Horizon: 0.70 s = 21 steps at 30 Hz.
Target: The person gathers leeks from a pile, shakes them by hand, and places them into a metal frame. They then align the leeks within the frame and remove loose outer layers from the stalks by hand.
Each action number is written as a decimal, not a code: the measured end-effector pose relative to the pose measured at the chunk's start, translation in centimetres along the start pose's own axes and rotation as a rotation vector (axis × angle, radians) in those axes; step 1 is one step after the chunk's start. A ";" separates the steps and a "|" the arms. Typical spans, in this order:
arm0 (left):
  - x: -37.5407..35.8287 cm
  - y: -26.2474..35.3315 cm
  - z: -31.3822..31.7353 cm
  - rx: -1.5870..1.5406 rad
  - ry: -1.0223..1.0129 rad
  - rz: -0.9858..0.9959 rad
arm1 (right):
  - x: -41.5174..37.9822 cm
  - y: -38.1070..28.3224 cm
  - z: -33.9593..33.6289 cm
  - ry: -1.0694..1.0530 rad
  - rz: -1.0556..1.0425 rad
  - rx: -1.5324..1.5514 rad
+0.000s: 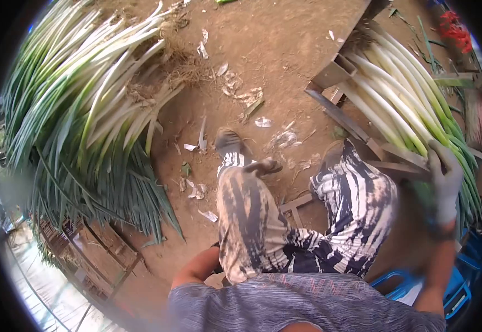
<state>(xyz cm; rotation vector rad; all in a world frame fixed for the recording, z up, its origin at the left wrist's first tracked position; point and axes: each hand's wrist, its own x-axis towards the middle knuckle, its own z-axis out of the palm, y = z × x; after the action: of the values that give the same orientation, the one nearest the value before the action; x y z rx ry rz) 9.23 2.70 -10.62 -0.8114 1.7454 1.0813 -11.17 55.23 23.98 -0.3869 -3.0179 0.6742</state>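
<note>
My right hand (444,174), in a pale glove, lies against the green part of a bundle of long leeks (393,94). Its fingers are spread a little over the stalks, not closed round them. The leeks rest in a metal-and-wood frame (340,113), white ends away from me. My left forearm passes behind my thigh, and that hand is hidden. A small dark brown shape (266,166) sticks out beside my knee; I cannot tell what it is.
A large heap of leeks (80,110) lies at the left, roots towards the middle. White peelings (246,97) are scattered on the dirt floor. A slatted crate (94,252) stands at the lower left. Blue plastic (457,293) shows at the lower right, and something red (455,32) at the upper right.
</note>
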 end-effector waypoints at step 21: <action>-2.3 11.3 -4.1 -0.200 0.011 -0.340 | -2.2 -0.9 -7.6 -0.354 0.426 -0.418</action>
<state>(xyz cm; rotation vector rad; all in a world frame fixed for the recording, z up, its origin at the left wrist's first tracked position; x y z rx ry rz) -1.03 3.69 -3.97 -1.1910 1.4546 1.0280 -8.69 57.08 31.36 -1.0492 -3.4408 0.1088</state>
